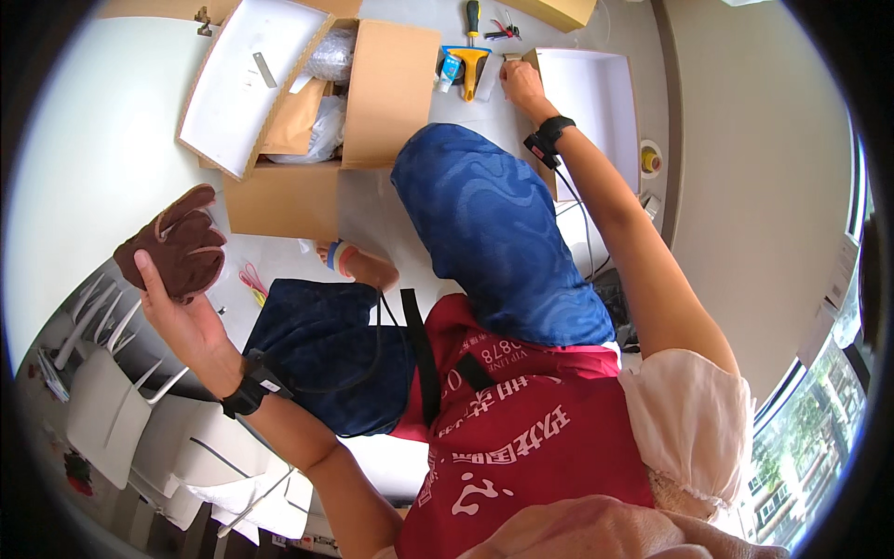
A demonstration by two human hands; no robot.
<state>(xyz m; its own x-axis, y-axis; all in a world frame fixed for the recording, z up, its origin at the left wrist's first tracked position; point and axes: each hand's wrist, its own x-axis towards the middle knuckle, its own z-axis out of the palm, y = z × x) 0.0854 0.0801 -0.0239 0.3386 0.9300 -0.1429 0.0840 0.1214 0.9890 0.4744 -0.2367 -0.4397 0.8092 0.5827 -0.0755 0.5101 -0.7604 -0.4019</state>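
My left hand (177, 317) is raised at the left, its fingers closed on a brown glove (177, 244) with finger-like lobes and paler edging. The thumb lies across the glove's near side, and the other fingers are behind it. At the upper right, my right hand (523, 86) reaches to the left edge of an open white-lined box (591, 102). Its fingers are curled, and a small tan piece shows at their tips, too little of it to name. Left of that hand lie a yellow-handled squeegee (472, 67) and a blue-and-white tube (449, 71).
An open cardboard box (391, 93) holds bubble wrap (332, 56) and brown paper; a shallow white-lined tray (233, 102) leans on it. Beyond lie a screwdriver (473, 20) and pliers (504, 32). A tape roll (651, 160) is by the wall, white chairs (104, 410) at lower left.
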